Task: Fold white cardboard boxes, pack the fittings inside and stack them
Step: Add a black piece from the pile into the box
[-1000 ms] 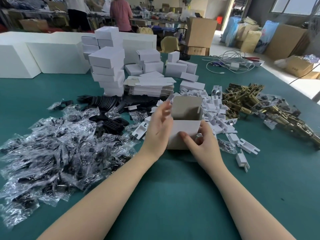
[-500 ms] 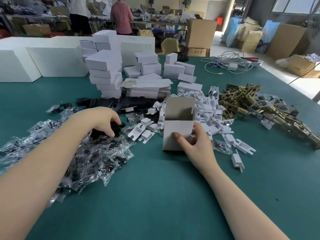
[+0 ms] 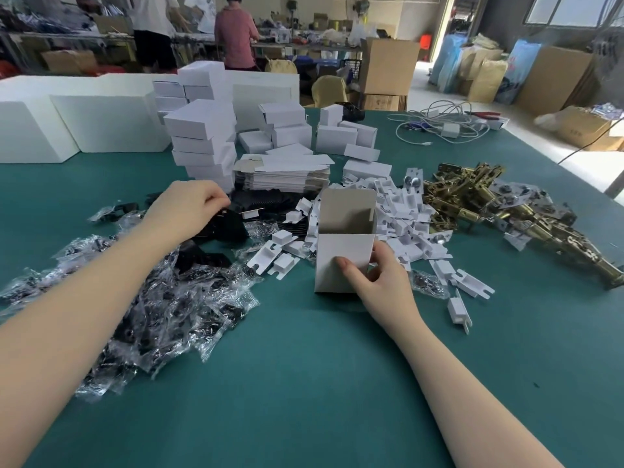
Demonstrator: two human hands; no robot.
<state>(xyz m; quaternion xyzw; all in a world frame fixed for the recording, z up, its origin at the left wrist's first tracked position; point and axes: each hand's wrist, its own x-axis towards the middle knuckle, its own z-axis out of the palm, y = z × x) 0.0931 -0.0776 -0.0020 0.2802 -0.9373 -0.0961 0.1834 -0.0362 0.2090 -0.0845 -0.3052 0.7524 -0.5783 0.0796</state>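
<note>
On the green table (image 3: pixel 304 383), right hand (image 3: pixel 378 282) grips the open box (image 3: pixel 341 261); left hand (image 3: pixel 189 211) seemingly pinches a black fitting (image 3: pixel 226 224).

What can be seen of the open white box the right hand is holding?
The open box is white cardboard outside and grey-brown inside. It stands upright on the green table with its top open and the rear flap raised; nothing shows inside. The right hand grips its lower right corner, thumb on the front face. White plastic pieces lie heaped behind and beside it.
</note>
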